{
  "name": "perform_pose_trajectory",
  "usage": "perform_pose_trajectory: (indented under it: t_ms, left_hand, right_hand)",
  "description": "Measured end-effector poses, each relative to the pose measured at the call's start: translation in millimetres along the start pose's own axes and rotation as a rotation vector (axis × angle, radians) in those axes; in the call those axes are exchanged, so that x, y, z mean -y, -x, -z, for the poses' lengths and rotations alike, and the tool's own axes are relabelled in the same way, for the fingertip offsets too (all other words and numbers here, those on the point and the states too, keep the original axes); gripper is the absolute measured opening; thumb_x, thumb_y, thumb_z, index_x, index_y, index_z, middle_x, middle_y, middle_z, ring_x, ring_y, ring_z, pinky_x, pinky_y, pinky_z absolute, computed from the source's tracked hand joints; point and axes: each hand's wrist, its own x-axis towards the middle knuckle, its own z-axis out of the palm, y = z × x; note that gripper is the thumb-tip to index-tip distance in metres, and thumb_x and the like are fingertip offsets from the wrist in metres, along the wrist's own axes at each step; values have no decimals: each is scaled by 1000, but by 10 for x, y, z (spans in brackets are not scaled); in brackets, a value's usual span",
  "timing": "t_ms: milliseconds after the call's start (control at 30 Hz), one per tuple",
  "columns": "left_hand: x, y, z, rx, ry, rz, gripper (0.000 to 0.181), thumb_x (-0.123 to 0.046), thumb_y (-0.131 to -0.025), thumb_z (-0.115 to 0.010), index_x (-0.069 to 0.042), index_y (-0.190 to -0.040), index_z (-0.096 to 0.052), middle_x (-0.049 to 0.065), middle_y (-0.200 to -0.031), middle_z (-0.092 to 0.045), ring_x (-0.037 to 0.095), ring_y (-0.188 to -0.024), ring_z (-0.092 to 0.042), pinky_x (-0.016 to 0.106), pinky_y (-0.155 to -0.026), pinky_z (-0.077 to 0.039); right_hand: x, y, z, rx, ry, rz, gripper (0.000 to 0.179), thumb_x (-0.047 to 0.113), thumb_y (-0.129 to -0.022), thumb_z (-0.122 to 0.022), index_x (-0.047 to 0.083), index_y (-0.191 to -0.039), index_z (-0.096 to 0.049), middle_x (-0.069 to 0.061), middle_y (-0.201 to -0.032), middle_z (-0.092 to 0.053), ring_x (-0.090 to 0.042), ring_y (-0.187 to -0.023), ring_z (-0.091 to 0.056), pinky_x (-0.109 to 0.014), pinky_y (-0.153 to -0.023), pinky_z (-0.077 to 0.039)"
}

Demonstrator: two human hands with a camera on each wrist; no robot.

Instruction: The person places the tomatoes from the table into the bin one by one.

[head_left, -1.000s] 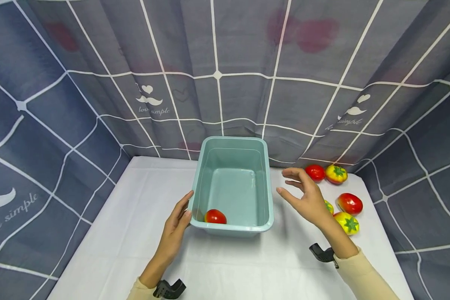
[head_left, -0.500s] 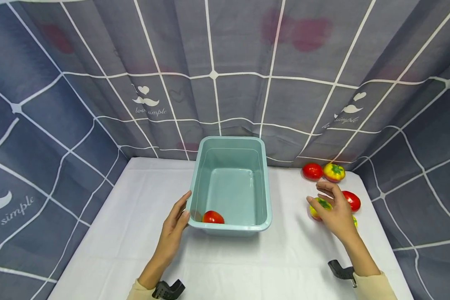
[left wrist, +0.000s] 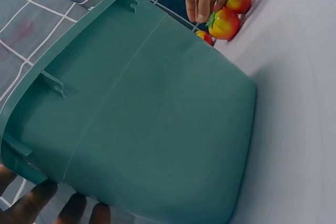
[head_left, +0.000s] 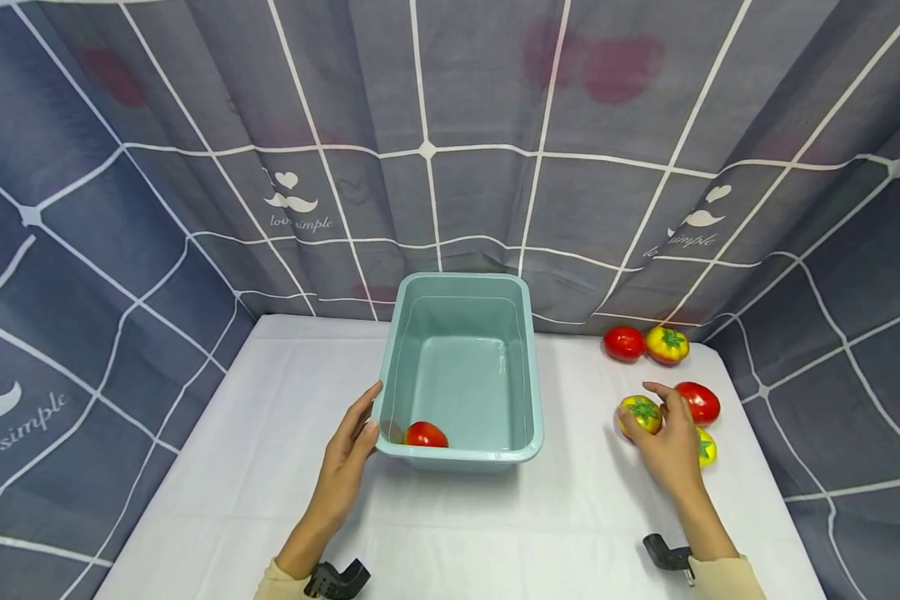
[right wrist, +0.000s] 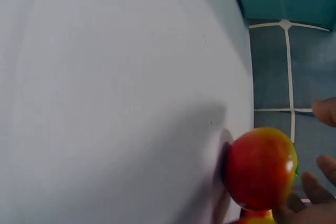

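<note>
Fingers of my right hand (head_left: pixel 672 454) are parted and loosely curved, not closed. Below them, between thumb and index finger as seen from the head, sits a glossy yellow-and-red round fruit with a green star-shaped calyx (head_left: pixel 642 412); fingertip contact cannot be confirmed. Its calyx faces up; the outline is nearly round, so I cannot determine a long axis. The fruit rests on the white cloth-covered table (head_left: pixel 510 533). My left hand (head_left: pixel 342 467) touches the rim of the pale green rectangular plastic basin (head_left: pixel 461 456), fingers extended.
</note>
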Motion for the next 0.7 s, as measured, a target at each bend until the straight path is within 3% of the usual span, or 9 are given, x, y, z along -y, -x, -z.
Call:
perform_pose_trajectory:
  t_ms: [100,233,700]
  left_hand:
    - [-1,-2,5,-4,1,0,53,-17,-118,-42,-28,-169,-36,4,-174,-40,4,-146,-52,19,-106,-53]
    - [-1,-7,4,1,0,0,53,-17,-118,-42,-27,-169,-36,4,-175,-38,6,-149,-50,19,-107,-53]
    - [-11,0,-6,7,11,-1,52,-17,-118,-42,-27,-169,-36,7,-173,-41,8,-148,-52,20,-106,-54]
  right_hand:
    - [-17,27,-47,21,24,-11,65,19,-95,-81,6,-152,-51,-28,-147,-50,-45,-131,-48,-61,-111,-38]
    - [-66,74,-80,71,50,-38,71,18,-95,-81,5,-156,-46,-29,-152,-45,-49,-140,-44,-72,-120,-34]
    - [-185,74,-99,78,10,-38,72,9,-93,-81,1,-155,-45,-29,-150,-46,-47,-138,-48,-68,-121,-37]
